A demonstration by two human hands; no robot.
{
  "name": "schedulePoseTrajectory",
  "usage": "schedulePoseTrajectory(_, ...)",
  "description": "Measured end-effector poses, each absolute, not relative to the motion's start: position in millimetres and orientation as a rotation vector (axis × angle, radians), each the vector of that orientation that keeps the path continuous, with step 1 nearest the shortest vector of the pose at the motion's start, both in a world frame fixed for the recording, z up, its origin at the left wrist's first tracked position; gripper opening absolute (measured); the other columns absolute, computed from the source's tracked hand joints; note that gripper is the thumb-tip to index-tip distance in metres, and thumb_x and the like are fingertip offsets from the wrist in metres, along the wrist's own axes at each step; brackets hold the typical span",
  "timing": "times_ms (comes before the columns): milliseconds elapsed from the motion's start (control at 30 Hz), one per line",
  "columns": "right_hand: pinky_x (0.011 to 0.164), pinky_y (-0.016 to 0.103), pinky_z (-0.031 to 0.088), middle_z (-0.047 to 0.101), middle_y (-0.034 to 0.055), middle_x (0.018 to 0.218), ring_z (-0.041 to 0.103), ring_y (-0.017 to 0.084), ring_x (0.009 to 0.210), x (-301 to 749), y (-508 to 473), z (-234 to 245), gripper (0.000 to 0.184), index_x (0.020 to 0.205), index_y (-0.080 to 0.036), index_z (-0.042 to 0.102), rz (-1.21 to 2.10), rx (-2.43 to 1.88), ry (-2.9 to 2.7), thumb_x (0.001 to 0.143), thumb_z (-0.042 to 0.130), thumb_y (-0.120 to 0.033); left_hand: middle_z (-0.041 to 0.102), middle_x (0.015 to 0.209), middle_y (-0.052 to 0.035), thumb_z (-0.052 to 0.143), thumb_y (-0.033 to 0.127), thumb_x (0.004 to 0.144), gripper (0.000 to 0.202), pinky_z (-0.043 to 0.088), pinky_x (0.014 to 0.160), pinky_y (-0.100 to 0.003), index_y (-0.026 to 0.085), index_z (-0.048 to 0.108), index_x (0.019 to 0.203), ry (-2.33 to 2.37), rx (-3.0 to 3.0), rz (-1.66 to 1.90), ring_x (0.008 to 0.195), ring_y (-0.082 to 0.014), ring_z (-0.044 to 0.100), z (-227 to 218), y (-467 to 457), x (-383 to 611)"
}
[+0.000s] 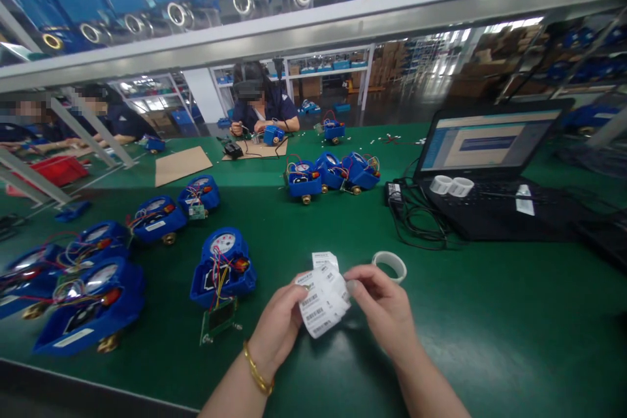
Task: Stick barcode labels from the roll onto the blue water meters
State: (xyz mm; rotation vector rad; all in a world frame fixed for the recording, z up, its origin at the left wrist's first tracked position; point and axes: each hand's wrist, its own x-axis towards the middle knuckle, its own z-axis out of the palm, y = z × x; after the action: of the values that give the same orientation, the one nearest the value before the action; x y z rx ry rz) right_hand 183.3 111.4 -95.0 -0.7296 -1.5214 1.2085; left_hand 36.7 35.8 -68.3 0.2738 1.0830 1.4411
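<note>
Now, hands: I see left hand and right hand meeting above the surface.
Fingers: pinched on label strip between them.

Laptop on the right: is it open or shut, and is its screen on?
Open and on: the laptop has its lid raised, and its screen glows, showing a window.

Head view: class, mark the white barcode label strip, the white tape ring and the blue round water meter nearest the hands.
white barcode label strip point(323, 305), head view, its printed middle.
white tape ring point(389, 256), head view, its far rim.
blue round water meter point(223, 243), head view, its white dial face.
</note>
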Motion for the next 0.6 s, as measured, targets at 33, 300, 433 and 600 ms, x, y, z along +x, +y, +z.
schedulePoseTrajectory(33, 0.054, 0.023, 0.048, 0.066, 0.0027, 0.070, 0.059, 0.015, 0.061, 184.1, 110.8, -93.5, 0.012, 0.078, -0.020, 0.068, 1.212, -0.693, -1.554, 0.081, 0.061, -0.029, 0.069, 0.083, -0.0103, 0.064, 0.019, 0.061, 0.027, 0.046, 0.076, -0.031, 0.008, 0.066, 0.085, 1.083, 0.242, 1.451, 0.090, -0.0266, 0.062, -68.6, 34.3, 36.8)
schedulePoseTrajectory(300, 0.064, 0.028, 0.051, 0.070, 0.0055, 0.085, 0.063, 0.020, 0.076, 185.2, 105.7, -92.2, 0.013, 0.086, -0.021, 0.071, 1.178, -0.524, -1.745, 0.075, 0.064, -0.022, 0.069, 0.084, -0.0108, 0.052, 0.015, 0.074, 0.026, 0.048, 0.074, -0.031, 0.006, 0.061, 0.097, 1.080, 0.157, 1.543, 0.079, -0.0219, 0.063, -70.8, 20.5, 38.9)
schedulePoseTrajectory(433, 0.063, 0.029, 0.052, 0.071, 0.0045, 0.082, 0.064, 0.020, 0.073, 183.0, 101.3, -96.3, 0.011, 0.083, -0.022, 0.072, 1.173, -0.491, -1.778, 0.074, 0.065, -0.024, 0.068, 0.080, -0.0101, 0.049, 0.015, 0.078, 0.023, 0.047, 0.065, -0.028, 0.006, 0.059, 0.097, 1.084, 0.119, 1.556, 0.069, -0.0191, 0.062, -69.9, 7.1, 43.8)
schedulePoseTrajectory(600, 0.063, 0.030, 0.054, 0.072, 0.0052, 0.083, 0.066, 0.021, 0.073, 179.3, 100.5, -94.7, 0.013, 0.084, -0.021, 0.073, 1.165, -0.502, -1.827, 0.076, 0.065, -0.027, 0.067, 0.075, -0.0077, 0.047, 0.015, 0.079, 0.019, 0.045, 0.060, -0.026, 0.009, 0.059, 0.092, 1.089, 0.117, 1.580, 0.065, -0.0175, 0.061, -70.2, -6.7, 48.3)
